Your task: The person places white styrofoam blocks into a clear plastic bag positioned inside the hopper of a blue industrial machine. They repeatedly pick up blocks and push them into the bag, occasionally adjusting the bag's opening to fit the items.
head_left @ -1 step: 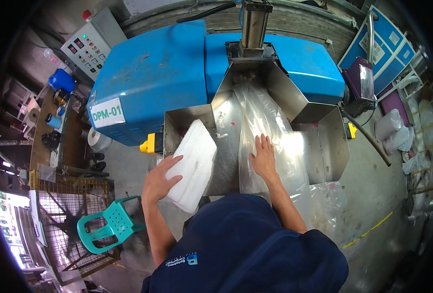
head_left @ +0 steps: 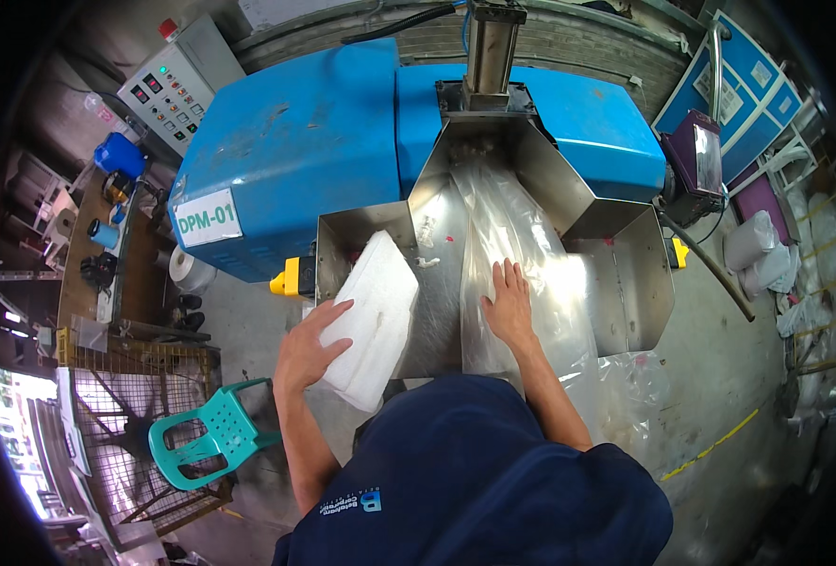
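My left hand (head_left: pixel 307 351) lies against the left edge of a white foam block (head_left: pixel 376 316), its thumb and forefinger spread over the edge. The block slants across the left part of a metal hopper (head_left: pixel 437 316), and its near end sticks out toward me. My right hand (head_left: pixel 509 307) rests flat, fingers stretched out, on a long sheet of clear plastic film (head_left: pixel 555 330). That film runs from the hopper's throat down over its near edge. Small white scraps (head_left: pixel 427 261) lie between the block and the film.
Behind the hopper stands a blue machine (head_left: pixel 295 141) with an upright metal cylinder (head_left: pixel 491 57). A grey control panel (head_left: pixel 173 99) is at the far left, and a green plastic chair (head_left: pixel 215 436) stands near left. More clear film (head_left: pixel 630 387) hangs at the right. A metal bar (head_left: pixel 710 269) slants beyond it.
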The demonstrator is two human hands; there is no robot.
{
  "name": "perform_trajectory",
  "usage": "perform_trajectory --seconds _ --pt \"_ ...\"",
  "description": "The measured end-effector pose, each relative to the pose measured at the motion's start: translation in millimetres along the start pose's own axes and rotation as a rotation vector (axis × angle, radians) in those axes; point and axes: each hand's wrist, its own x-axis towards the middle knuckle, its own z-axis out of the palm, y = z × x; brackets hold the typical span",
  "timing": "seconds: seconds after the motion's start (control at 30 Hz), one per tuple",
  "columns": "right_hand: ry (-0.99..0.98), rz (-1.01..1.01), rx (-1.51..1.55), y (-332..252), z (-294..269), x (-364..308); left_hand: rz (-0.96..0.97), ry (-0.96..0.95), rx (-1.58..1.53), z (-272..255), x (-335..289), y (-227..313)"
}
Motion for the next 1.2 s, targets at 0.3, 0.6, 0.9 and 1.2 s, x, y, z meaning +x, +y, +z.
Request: perform_trajectory --seconds 0.3,0.6,0.9,1.2 --pt "-0.045 0.027 -0.024 2.1 5.1 -3.7 -0.032 -0.01 0.005 -0.8 -0.9 3.3" --pt "-0.088 0.051 -0.037 5.9 8.9 -5.0 -0.033 -0.013 -0.004 -0.5 -0.3 3.0" --pt "-0.07 0.041 -0.031 6.8 9.8 -4.8 -0.039 -0.013 -0.002 -2.1 -0.1 5.8" --pt "-0.062 0.027 -0.04 6.9 9.0 -5.2 -0.024 -0.01 -0.016 -1.0 -0.6 3.9"
